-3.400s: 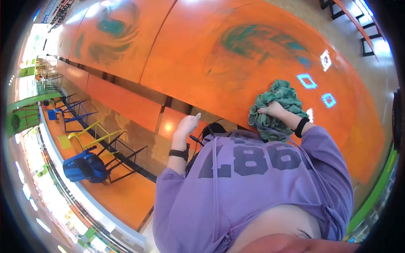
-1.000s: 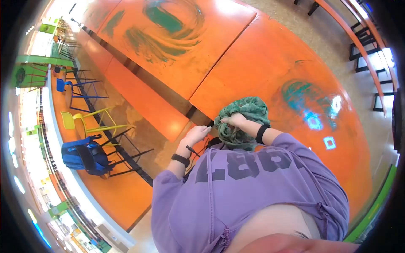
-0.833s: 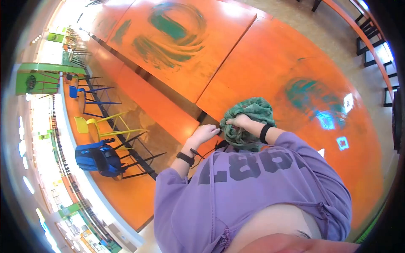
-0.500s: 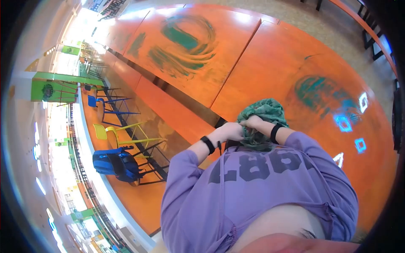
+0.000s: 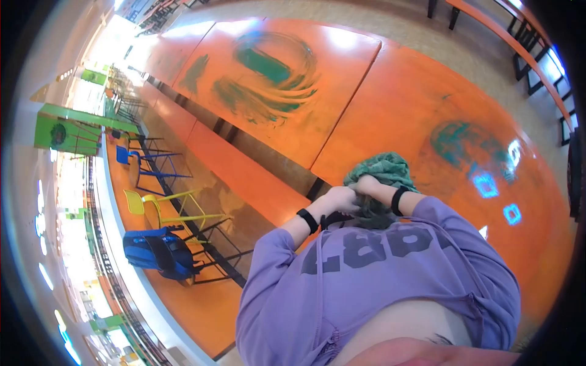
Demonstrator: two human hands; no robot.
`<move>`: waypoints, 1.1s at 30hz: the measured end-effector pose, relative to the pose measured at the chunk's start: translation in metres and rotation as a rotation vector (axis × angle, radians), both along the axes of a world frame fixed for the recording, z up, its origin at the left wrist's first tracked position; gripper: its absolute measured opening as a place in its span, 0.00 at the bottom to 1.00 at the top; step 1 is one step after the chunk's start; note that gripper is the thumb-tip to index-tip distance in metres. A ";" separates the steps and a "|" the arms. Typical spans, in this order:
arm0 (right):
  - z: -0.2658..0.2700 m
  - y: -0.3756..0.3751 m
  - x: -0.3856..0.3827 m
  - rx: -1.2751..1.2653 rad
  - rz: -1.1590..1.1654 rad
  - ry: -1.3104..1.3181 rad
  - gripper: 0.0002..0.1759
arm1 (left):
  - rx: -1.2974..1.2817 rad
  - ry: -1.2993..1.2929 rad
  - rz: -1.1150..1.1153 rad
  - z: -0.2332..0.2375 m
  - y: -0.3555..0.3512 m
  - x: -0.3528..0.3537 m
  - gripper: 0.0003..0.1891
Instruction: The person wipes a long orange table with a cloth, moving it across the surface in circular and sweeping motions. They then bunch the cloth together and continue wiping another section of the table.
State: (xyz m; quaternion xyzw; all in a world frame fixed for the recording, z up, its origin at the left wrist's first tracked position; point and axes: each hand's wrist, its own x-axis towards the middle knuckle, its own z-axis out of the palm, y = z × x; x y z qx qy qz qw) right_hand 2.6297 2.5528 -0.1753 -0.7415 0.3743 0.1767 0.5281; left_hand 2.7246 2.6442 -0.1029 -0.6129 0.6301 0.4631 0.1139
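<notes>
A bunched green cloth [image 5: 386, 171] is held close to my chest, over the near edge of the orange table [image 5: 378, 116]. My left hand [image 5: 340, 201] has its fingers curled on the cloth's left side. My right hand [image 5: 367, 185] grips the cloth just beside it, with the fingers closed and partly hidden in the folds. Both hands touch or nearly touch each other. Dark green smears [image 5: 265, 70] mark the far table section, and a fainter smear [image 5: 467, 145] lies to the right of the cloth.
An orange bench [image 5: 244, 168] runs along the table's left side. Farther left stand a yellow chair [image 5: 177, 207], a blue chair [image 5: 146, 161] and a blue backpack [image 5: 160, 253]. More orange benches [image 5: 506, 46] with black legs stand at the upper right.
The view has shifted a little. Both hands and the cloth sit slightly lower in view, and the left hand has moved a bit right, nearer the right wrist.
</notes>
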 end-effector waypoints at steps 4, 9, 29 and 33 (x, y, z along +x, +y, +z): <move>0.002 0.003 0.054 0.020 0.067 0.029 0.30 | -0.098 -0.091 0.191 -0.009 0.023 0.038 0.16; 0.022 0.002 0.099 0.150 0.054 0.052 0.23 | -0.304 -0.330 0.292 -0.020 0.035 0.063 0.15; 0.007 -0.016 0.044 -0.155 0.134 -0.067 0.29 | -0.255 -0.006 0.348 -0.020 0.036 0.033 0.14; 0.022 -0.027 -0.029 0.028 -0.014 0.078 0.27 | -0.300 0.175 0.276 -0.041 0.026 0.013 0.13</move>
